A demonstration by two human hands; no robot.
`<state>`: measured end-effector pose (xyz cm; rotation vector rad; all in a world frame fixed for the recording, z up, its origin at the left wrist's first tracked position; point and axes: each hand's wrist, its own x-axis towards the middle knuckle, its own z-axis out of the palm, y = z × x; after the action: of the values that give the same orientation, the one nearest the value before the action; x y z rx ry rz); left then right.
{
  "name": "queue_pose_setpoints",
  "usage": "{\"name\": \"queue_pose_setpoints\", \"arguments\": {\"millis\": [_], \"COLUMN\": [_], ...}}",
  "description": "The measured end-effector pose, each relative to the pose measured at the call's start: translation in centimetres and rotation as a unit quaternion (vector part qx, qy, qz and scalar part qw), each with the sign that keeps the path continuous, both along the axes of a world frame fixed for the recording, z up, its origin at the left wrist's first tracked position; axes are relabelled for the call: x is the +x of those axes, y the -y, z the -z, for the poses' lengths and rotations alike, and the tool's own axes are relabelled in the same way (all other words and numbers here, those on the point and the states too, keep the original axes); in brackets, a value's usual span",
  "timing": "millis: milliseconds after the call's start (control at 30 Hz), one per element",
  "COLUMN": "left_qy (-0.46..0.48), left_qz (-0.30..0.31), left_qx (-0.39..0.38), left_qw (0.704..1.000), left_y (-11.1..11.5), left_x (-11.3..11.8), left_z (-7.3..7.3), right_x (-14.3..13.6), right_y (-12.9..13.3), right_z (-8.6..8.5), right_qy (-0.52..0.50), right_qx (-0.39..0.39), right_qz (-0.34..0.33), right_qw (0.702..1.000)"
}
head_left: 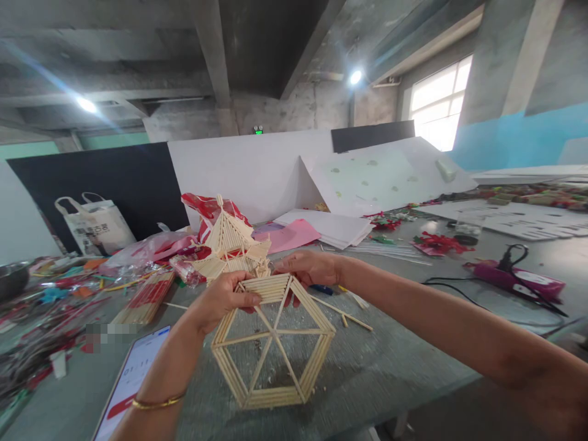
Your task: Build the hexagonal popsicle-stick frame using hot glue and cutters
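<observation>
A six-sided frame of thin wooden sticks, with spokes crossing at its middle, is tilted up toward me above the table. My left hand pinches its upper left edge, the thumb lying over the stacked sticks. At the upper right corner my right hand is closed, with fingertips showing behind the frame; whether it also holds a small stick I cannot make out. Just behind the hands stands a pagoda-like stick model with a pointed roof, its lower part hidden by the frame and hands.
A phone lies at the left front, near a bundle of red-marked sticks. Loose sticks lie right of the frame. A magenta corded tool rests at right. White boards stand behind; a tote bag leans at left.
</observation>
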<state>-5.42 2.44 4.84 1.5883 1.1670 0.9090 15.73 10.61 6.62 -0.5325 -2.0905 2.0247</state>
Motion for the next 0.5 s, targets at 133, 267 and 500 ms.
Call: {"name": "queue_pose_setpoints", "arguments": {"millis": [133, 267, 500], "left_qy": [-0.026, -0.123, -0.284], "left_qz": [-0.038, -0.094, -0.220], "left_qx": [0.061, 0.175, 0.320], "left_qw": [0.997, 0.972, 0.877], "left_y": [0.8, 2.1, 4.6], "left_x": [0.2, 0.8, 1.8], "left_z": [-1.2, -2.0, 0.0], "right_x": [1.2, 2.2, 3.0], "right_y": [0.6, 1.1, 3.3], "right_z": [-1.5, -2.5, -0.6], "right_qy": [-0.002, -0.004, 0.044], "right_qx": [0.095, 0.249, 0.528], "right_qz": [0.045, 0.036, 0.106], "right_qw": [0.994, 0.968, 0.842]}}
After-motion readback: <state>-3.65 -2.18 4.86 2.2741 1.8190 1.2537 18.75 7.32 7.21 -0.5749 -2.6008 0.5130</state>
